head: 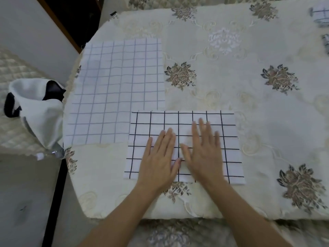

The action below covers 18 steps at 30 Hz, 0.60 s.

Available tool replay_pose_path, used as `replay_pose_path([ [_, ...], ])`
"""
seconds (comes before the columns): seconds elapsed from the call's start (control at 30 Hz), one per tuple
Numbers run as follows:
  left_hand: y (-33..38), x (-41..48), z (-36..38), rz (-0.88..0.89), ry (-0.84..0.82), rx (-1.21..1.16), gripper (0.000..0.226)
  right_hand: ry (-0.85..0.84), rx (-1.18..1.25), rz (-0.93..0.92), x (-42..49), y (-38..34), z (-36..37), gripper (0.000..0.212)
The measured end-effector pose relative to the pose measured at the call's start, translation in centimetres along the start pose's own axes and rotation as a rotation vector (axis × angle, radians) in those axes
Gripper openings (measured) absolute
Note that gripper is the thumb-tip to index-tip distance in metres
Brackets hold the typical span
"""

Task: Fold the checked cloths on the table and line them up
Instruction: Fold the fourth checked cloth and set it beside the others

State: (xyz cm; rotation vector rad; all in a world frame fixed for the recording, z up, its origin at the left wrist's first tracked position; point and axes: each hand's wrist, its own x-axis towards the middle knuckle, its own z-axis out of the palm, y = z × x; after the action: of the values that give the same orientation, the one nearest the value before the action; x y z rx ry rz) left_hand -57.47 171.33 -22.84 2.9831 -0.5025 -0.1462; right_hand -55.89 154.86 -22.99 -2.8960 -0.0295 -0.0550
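Head view: I have both hands flat on the dark-checked cloth (229, 157), which lies at the near edge of the table (249, 86), directly in front of me. The left hand (158, 157) and right hand (203, 154) sit side by side near its middle, fingers straight and spread, pressing down and gripping nothing. The cloth's long axis runs left to right, so each short end lies outboard of its own hand. I judge the next fold would carry one end across to the other, and either hand could take it. The pale-checked cloth (117, 90) lies spread out farther back and to the left, its near-right corner tucked under the dark cloth's far-left corner. My left hand is the nearer one to it. More checked cloth (320, 15) shows at the far right edge, well apart.
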Motion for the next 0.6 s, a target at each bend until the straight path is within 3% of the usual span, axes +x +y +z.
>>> replay_pose_path([
  [0.1, -0.3, -1.3, 0.9, -0.05, -0.044, 0.007, 0.068, -0.053, 0.043, -0.046, -3.1, -1.5, 1.1, 0.068],
  [0.2, -2.8, -2.2, 0.7, -0.096, -0.033, 0.018, 0.072, -0.114, -0.068, -0.027, -4.2, 1.9, 0.8, 0.075],
  [0.37, -6.9, -3.5, -0.2, -0.212, -0.043, -0.008, 0.075, -0.156, -0.111, 0.137, -4.4, 7.3, -1.0, 0.08],
  [0.6, -7.6, -3.4, -1.0, -0.219, -0.075, -0.01, 0.077, -0.199, -0.106, 0.157, -4.2, 7.5, -1.7, 0.081],
])
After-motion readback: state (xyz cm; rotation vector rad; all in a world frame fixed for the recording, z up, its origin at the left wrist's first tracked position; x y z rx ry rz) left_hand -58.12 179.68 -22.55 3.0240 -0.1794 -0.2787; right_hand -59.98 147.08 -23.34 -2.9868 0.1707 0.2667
